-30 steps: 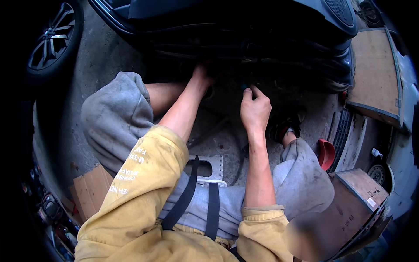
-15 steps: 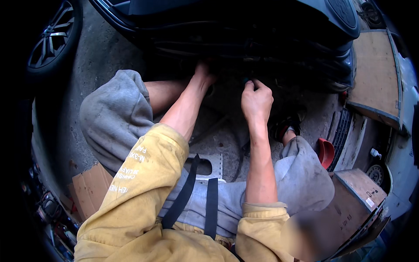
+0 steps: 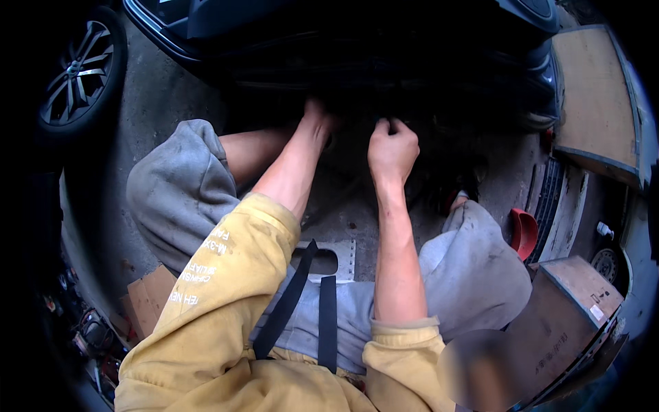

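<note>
In front of me the dark lower edge of a car [image 3: 288, 41] hangs over deep shadow. My left hand [image 3: 317, 118] reaches under it, and its fingers are lost in the dark, so what it touches is hidden. Further right, my right hand [image 3: 393, 152] is closed, thumb and forefinger on top, at the rim of the shadow. Whatever it grips is too dark to make out. I am sitting low, and my grey-trousered knees [image 3: 171, 178] are spread on either side of my arms.
A car wheel [image 3: 79, 72] with a spoked rim is at the far left. Cardboard [image 3: 147, 295] lies left of my leg. On the right are a wooden board [image 3: 597, 96], a red curved piece [image 3: 524, 233] and a brown box [image 3: 556, 323]. A light, perforated seat edge [image 3: 336, 257] shows between my legs.
My right hand has shifted slightly left and stays closed. My left hand stays in nearly the same place under the car. The whole view has tilted a little.
</note>
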A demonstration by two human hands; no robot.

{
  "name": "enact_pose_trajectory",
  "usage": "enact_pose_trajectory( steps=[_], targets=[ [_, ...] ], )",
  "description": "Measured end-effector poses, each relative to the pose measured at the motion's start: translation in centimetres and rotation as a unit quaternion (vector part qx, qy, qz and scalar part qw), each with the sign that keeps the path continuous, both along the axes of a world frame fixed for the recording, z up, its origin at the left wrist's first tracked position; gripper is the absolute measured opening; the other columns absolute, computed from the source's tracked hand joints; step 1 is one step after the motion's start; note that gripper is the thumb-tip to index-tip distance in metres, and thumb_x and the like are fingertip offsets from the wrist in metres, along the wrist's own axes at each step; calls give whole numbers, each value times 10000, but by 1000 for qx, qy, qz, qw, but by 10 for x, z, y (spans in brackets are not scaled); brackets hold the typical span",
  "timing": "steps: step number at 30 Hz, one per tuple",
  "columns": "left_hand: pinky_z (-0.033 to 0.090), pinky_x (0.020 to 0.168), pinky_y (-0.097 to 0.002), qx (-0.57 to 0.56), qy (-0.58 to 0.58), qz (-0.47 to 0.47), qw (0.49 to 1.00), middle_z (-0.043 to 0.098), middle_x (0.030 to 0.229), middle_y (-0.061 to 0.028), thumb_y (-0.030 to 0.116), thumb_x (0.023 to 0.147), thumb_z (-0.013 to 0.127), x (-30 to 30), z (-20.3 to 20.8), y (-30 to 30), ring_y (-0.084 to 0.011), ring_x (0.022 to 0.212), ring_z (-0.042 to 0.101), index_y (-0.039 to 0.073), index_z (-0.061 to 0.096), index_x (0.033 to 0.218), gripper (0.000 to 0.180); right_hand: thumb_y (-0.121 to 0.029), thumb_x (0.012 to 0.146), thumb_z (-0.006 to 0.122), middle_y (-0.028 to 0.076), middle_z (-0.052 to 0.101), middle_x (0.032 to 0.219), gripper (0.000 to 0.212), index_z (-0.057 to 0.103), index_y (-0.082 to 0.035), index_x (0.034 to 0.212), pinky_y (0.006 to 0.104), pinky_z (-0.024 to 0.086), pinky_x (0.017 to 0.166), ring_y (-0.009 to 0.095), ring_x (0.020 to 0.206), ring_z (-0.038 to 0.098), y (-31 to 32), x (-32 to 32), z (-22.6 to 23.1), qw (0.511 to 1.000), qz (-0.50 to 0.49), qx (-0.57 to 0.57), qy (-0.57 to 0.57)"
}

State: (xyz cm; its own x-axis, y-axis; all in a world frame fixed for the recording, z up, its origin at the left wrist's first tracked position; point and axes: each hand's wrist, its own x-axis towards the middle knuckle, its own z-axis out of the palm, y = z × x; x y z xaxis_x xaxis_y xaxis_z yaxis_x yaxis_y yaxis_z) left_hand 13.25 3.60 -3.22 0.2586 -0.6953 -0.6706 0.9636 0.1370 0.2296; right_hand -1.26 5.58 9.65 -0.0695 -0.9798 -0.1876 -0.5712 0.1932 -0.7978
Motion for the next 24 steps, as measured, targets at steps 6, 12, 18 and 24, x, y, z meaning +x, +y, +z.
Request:
enact_pose_trajectory(
  steps=[6, 12, 18, 24],
  targets=[
    [490, 928, -463, -27, -58, 10, 998, 631, 896, -61, 262, 941, 552, 16, -17, 2, -237, 897, 603, 110, 634, 950, 173, -272, 927, 553, 245, 705, 939, 335, 706, -83, 1157, 469, 532, 845, 438, 942, 670, 11, 12, 27, 983, 111, 65, 127],
    [459, 1012, -489, -13, -25, -32, 999, 637, 968, -67, 266, 973, 515, 29, -36, 9, -236, 996, 601, 114, 626, 1004, 190, -256, 945, 535, 246, 708, 923, 339, 692, -91, 1197, 478, 535, 836, 435, 932, 675, 23, 3, 21, 995, 78, 42, 53],
    [463, 1017, -514, 0, -77, -9, 997, 633, 957, -67, 234, 964, 527, 19, -32, 6, -248, 972, 598, 113, 626, 1011, 164, -258, 948, 527, 242, 709, 951, 337, 691, -93, 1192, 485, 531, 847, 438, 958, 668, 18, -4, 15, 996, 62, 46, 37],
    [478, 1008, -516, 41, -58, -1, 997, 628, 944, -70, 183, 937, 530, 18, -33, 4, -241, 942, 604, 109, 625, 1014, 143, -252, 945, 523, 228, 713, 964, 320, 710, -86, 1146, 476, 529, 849, 439, 968, 664, 6, 2, 25, 994, 60, 80, 49]
  ],
)
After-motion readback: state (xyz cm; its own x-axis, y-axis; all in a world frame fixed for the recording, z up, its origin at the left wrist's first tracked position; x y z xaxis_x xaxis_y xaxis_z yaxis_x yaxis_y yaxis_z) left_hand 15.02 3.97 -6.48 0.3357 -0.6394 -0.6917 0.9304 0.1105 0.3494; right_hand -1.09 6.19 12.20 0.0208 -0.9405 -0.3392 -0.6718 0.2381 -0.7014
